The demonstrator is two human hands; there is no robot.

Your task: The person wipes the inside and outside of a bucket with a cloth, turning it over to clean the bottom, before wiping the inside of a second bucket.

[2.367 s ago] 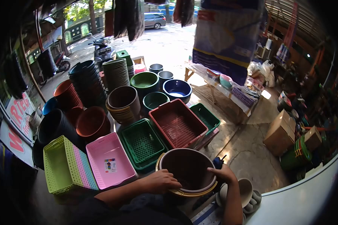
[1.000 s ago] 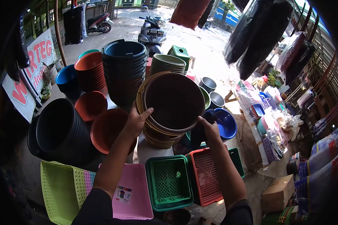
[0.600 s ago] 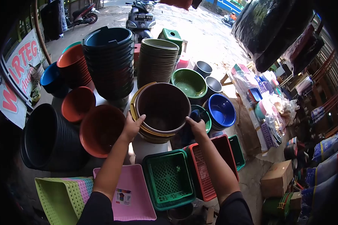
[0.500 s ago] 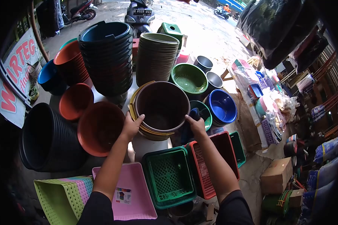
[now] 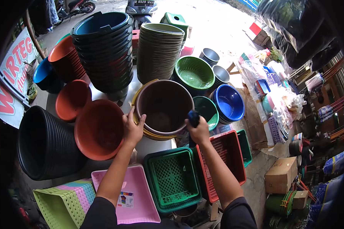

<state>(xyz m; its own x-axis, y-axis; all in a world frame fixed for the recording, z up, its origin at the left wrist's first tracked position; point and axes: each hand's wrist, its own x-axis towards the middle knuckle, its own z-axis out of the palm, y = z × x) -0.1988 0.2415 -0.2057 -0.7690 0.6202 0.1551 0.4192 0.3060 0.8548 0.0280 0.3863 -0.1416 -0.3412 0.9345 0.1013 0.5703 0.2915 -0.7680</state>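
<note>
The left hand, splayed, touches the brown bucket at eight o'clock; the right hand, at four o'clock, curls around a dark-blue object.

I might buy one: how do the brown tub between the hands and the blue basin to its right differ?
The brown tub is dark and dull; the blue basin is bright and shiny. The brown tub's mouth looks wider here than the blue basin's. The left hand is at the brown tub's rim; no hand touches the blue basin. Both are round and open upward.
</note>
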